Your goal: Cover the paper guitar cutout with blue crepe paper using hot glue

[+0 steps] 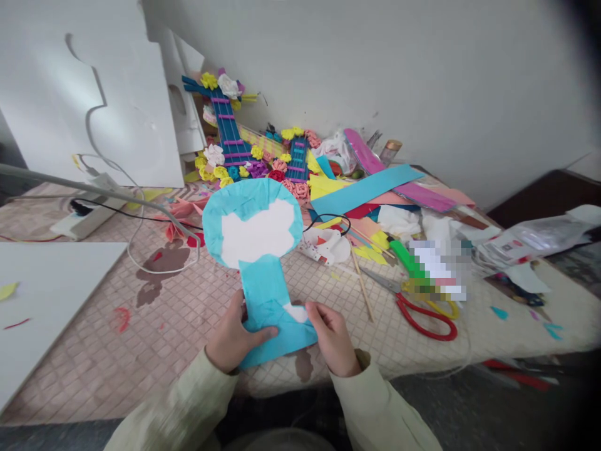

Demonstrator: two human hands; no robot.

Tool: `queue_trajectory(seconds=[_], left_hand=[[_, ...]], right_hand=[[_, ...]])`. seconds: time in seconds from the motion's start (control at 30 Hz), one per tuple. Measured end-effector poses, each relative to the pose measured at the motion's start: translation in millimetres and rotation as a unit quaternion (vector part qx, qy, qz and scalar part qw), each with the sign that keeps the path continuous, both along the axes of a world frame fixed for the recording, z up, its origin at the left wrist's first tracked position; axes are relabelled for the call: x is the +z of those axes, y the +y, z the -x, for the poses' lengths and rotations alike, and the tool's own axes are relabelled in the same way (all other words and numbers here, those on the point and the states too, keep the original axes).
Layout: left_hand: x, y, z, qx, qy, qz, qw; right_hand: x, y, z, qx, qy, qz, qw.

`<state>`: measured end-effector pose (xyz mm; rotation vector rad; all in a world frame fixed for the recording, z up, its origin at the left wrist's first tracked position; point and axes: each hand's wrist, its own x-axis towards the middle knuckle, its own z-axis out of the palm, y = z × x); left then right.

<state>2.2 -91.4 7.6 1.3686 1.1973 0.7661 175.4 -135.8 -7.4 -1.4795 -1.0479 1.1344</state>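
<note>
A flat cutout (265,282), rounded at the top with a narrower neck and a wide base, is partly covered in blue paper. White board shows bare in the middle of its round top and in a small patch at the base's right. My left hand (235,338) grips the base from the left, thumb lying across its front. At the base's right edge, my right hand (333,335) pinches the blue paper beside the white patch. The cutout is held tilted above the near edge of the table.
Red-handled scissors (425,316) and a thin wooden stick (362,288) lie to the right. Paper strips (366,191) and flower-decorated guitar crafts (230,128) are heaped at the back. A power strip (89,203) with cables and a white board (51,300) are on the left.
</note>
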Motion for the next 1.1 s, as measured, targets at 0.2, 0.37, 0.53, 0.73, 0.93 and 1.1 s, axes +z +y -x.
queue_trajectory(seconds=[0.2,0.37,0.53,0.73,0.93,1.1], left_hand=[[-2.8,0,2,-0.002,0.056,-0.018,0.998],[-7.0,0,4,-0.004,0.048,-0.019,0.999],[-6.6,-1,4,-0.007,0.031,-0.001,0.999],[-5.0,1,2,-0.002,0.037,0.004,0.999],[-13.1,-2,8,0.005,0.04,0.001,0.999],[-36.8,-24,24,0.044,0.03,0.031,0.998]], right_hand=[[-1.5,-3,0,0.003,-0.119,-0.021,0.993],[-2.6,-3,0,0.001,-0.09,-0.023,0.996],[-0.3,-4,-2,0.022,-0.049,-0.04,0.998],[4.6,-10,-5,0.07,-0.067,-0.065,0.993],[-5.4,-20,-8,0.07,-0.092,-0.068,0.991],[-5.6,-32,-28,0.094,-0.042,-0.069,0.992]])
